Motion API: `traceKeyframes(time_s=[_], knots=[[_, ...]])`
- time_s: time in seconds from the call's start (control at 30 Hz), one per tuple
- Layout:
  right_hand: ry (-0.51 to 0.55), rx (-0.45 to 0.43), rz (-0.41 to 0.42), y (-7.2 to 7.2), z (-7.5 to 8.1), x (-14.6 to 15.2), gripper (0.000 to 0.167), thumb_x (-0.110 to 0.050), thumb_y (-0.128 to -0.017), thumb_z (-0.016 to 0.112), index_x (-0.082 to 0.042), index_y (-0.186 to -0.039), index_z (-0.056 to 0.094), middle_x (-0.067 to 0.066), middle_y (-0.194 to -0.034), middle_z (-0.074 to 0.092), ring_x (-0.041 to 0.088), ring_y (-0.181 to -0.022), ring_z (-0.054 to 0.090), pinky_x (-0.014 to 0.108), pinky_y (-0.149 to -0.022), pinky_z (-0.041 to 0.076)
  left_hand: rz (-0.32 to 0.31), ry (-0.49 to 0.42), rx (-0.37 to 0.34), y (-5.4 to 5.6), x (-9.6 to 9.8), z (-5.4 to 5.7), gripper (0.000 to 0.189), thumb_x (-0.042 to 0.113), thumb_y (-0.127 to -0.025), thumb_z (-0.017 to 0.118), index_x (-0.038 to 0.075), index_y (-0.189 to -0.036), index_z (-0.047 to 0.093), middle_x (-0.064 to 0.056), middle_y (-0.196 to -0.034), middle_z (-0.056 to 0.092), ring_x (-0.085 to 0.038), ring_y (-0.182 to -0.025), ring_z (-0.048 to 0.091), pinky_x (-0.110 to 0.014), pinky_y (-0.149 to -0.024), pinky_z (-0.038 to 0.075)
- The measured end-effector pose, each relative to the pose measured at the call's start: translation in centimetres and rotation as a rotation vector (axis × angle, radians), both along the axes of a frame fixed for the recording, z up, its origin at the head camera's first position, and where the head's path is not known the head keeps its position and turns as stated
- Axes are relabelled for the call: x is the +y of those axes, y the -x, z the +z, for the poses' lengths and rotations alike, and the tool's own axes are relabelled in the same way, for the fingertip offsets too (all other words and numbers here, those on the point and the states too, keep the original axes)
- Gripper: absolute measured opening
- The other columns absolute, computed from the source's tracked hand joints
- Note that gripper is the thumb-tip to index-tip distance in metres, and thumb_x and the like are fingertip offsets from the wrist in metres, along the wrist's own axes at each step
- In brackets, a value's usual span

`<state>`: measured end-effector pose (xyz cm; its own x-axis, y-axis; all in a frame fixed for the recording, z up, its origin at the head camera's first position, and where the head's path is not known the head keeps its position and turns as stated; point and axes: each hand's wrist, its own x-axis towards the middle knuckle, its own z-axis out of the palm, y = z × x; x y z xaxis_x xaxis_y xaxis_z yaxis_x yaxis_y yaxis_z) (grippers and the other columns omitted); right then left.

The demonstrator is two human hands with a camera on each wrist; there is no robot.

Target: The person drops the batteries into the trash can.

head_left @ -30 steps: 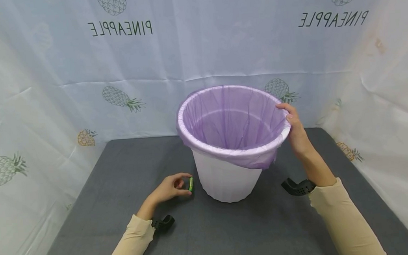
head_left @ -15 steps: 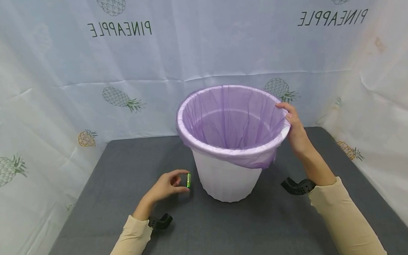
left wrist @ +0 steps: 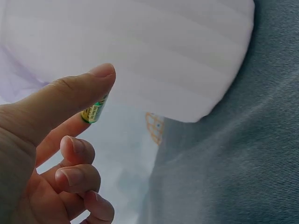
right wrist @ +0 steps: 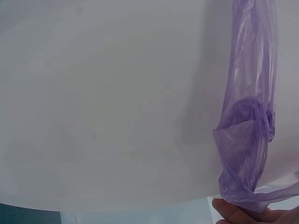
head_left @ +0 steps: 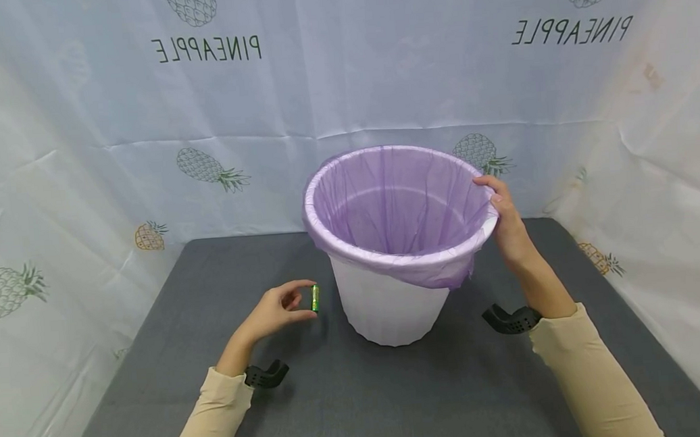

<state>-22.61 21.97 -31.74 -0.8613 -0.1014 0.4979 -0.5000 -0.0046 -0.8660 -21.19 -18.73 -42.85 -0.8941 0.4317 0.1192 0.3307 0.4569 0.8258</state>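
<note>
Between thumb and index finger, my left hand point(head_left: 274, 310) pinches a small green battery point(head_left: 315, 298) by its two ends, left of the bin. In the left wrist view the thumb covers much of the battery point(left wrist: 93, 112). A white bin point(head_left: 387, 311) stands in the middle, lined with a purple bag point(head_left: 386, 209) folded over its rim. My right hand point(head_left: 505, 218) grips the rim on the right side, fingers over the edge. The right wrist view shows the bin's wall point(right wrist: 103, 102) and a hanging knot of the bag point(right wrist: 245, 140), with a few fingertips below.
The bin rests on a dark grey table point(head_left: 369, 407). Behind and beside it hangs a pale curtain point(head_left: 345, 63) with pineapple prints. Each wrist wears a black strap mount, such as the left wrist's mount point(head_left: 267, 374).
My left hand has moved up and slightly left with the battery, away from the bin's side. The right hand and the bin have stayed put.
</note>
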Motion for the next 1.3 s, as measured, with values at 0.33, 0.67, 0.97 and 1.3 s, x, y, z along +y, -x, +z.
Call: traceKeyframes(time_s=[0.33,0.67,0.97,1.3], knots=[[0.008,0.002,-0.01,0.0,-0.1,-0.1,0.03,-0.033,-0.101,0.028,-0.033,-0.124,0.048,-0.01,-0.128,0.036,0.008,-0.11,0.037,0.019,-0.09,0.033,0.025,0.007,0.049,-0.2,-0.7,1.4,0.053,0.021,-0.077,0.081,0.012,-0.125,0.06,-0.01,-0.075,0.045,-0.001,-0.059,0.034,-0.021,-0.056,0.035],[0.002,0.004,-0.011,0.1,-0.1,0.0,0.03,-0.034,-0.102,0.028,-0.033,-0.124,0.048,-0.01,-0.128,0.036,0.009,-0.108,0.038,0.018,-0.089,0.034,0.04,-0.025,0.077,-0.4,-1.0,3.2,0.054,0.017,-0.078,0.08,0.008,-0.127,0.059,-0.009,-0.078,0.044,-0.003,-0.06,0.033,-0.021,-0.057,0.033],[0.004,0.003,-0.012,0.1,-0.2,0.0,0.03,-0.034,-0.102,0.029,-0.033,-0.124,0.048,-0.01,-0.128,0.036,0.009,-0.109,0.038,0.018,-0.09,0.034,0.04,-0.034,0.141,-0.5,-1.3,4.5,0.052,0.016,-0.077,0.08,0.01,-0.125,0.06,-0.007,-0.076,0.043,-0.002,-0.06,0.033,-0.022,-0.057,0.033],[0.01,0.0,-0.005,0.0,-0.2,0.0,0.029,-0.036,-0.102,0.03,-0.033,-0.124,0.049,-0.01,-0.128,0.037,0.009,-0.109,0.039,0.019,-0.09,0.034,0.054,-0.029,0.166,-0.7,-1.3,5.5,0.052,0.016,-0.077,0.08,0.012,-0.125,0.06,-0.002,-0.077,0.041,-0.002,-0.061,0.033,-0.022,-0.057,0.033]])
